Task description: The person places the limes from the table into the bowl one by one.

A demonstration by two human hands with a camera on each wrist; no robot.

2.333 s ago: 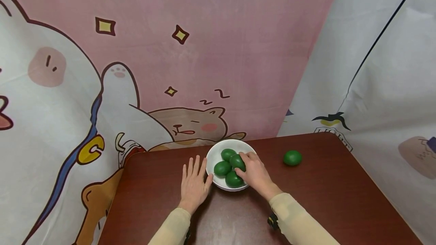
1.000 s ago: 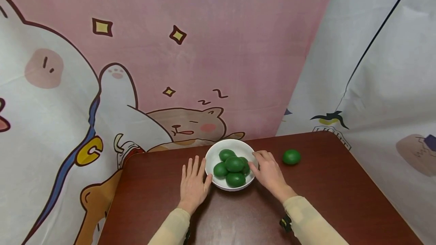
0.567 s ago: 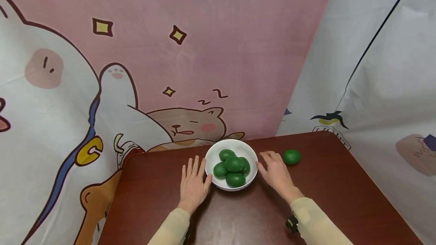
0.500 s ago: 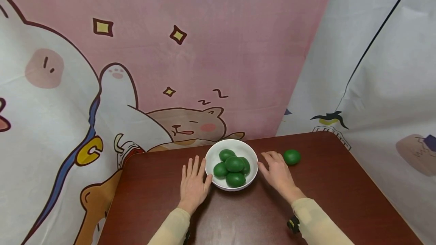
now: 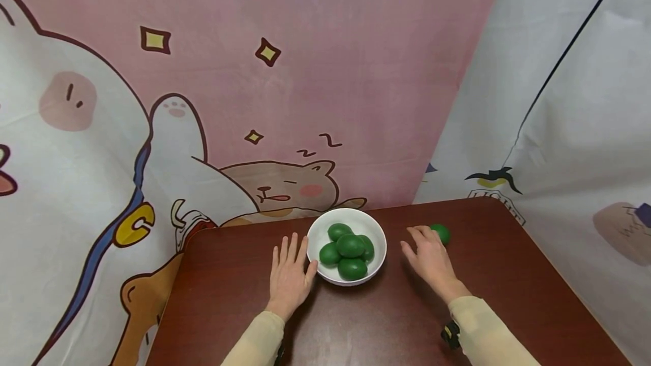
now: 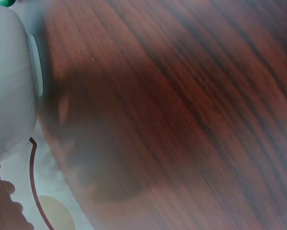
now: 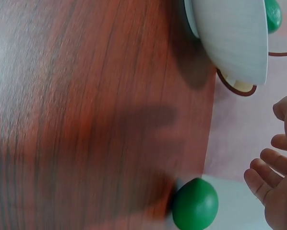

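A white bowl (image 5: 317, 235) stands on the brown table, with several green limes (image 5: 351, 245) piled inside it. My left hand (image 5: 291, 280) lies flat left of the bowl, fingers straight and spread, thumb right at the rim. My right hand (image 5: 431, 260) hovers right of the bowl, fingers loosely bent, with nothing in its grasp. Beyond its knuckles sits a lone lime (image 5: 442, 233), partly hidden by the hand in the head view. The right wrist view shows this lime (image 7: 196, 205) whole on the table, apart from the fingers (image 7: 264, 175).
The brown wooden table (image 5: 218, 281) has its far edge close behind the bowl. A pink and white cartoon-printed cloth (image 5: 356, 83) hangs right behind the table. Dark wrist straps (image 5: 450, 334) show under the sleeves.
My right hand has let go of a lime on top of the pile in the bowl, then moved right toward the lone lime. The left hand has stayed put.
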